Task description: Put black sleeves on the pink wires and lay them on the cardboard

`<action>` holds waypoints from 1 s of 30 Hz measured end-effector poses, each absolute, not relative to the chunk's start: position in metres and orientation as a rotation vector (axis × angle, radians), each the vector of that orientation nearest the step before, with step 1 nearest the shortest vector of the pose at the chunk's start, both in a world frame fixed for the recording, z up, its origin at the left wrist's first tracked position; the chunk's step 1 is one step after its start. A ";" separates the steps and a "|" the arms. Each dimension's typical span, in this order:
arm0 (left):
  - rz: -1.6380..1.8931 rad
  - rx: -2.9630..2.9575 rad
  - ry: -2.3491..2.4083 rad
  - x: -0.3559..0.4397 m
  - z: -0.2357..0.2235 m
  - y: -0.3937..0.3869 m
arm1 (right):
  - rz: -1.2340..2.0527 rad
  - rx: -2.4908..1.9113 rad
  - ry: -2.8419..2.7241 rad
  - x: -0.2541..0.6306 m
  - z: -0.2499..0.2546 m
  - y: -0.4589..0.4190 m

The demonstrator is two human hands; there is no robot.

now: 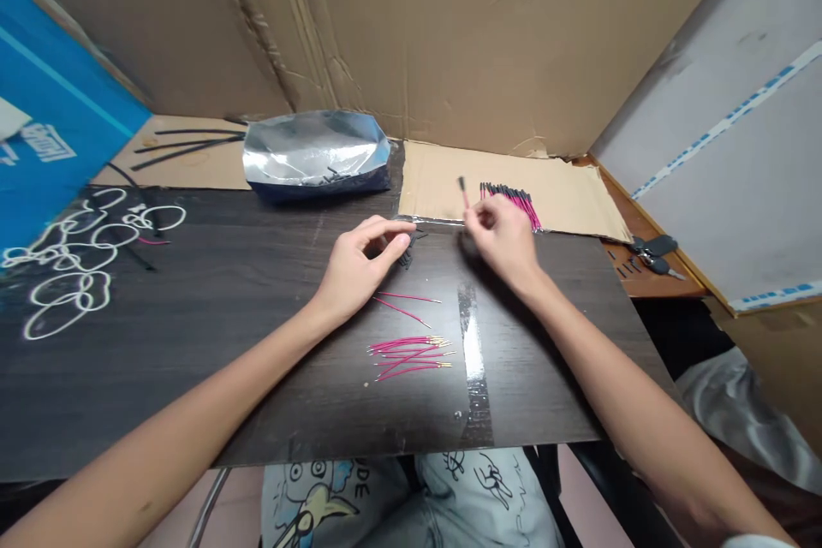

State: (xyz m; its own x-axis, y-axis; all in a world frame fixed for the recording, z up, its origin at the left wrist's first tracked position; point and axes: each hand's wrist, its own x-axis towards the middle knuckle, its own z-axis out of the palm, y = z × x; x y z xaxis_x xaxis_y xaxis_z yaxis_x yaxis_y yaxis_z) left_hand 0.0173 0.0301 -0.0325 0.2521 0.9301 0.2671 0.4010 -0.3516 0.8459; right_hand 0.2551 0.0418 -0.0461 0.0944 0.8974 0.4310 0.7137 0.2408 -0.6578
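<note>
My right hand pinches a pink wire whose upper end carries a short black sleeve; it is slightly blurred, beside the bundle of black-tipped pink wires on the cardboard strip. My left hand hovers low over the table with thumb and index finger nearly together. Small black tube pieces lie right at its fingertips, and whether one is between them I cannot make out. Two loose pink wires lie below that hand. Nearer me, several more pink wires with metal ends form a loose row.
A silver bag with black bits inside stands at the back. White loops and long black tubes lie to the left. Clear tape runs along the dark table. Keys rest at the right, beyond the cardboard strip.
</note>
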 end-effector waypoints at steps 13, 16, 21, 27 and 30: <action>0.923 2.520 1.051 0.017 -0.037 0.028 | -0.042 -2.126 -1.540 0.306 -0.051 0.064; 0.851 2.536 1.095 0.013 -0.033 0.033 | -0.082 -2.124 -1.533 0.305 -0.048 0.062; 0.428 2.522 0.995 0.000 -0.017 0.042 | -0.122 -1.901 -1.657 0.290 -0.044 0.053; -0.001 2.557 0.851 -0.005 0.003 0.028 | 0.125 -1.469 -2.129 0.252 -0.046 0.033; -0.049 2.632 0.887 -0.001 0.004 0.016 | 0.164 -1.410 -2.165 0.245 -0.047 0.028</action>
State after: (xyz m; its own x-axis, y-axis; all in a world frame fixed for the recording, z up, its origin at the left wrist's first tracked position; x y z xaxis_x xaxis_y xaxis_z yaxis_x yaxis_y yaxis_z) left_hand -0.0014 0.0157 0.0038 0.8023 0.5788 -0.1456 0.5913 -0.7376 0.3262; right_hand 0.2452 0.0284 -0.0467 -0.3022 0.8763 0.3751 0.8099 0.4436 -0.3837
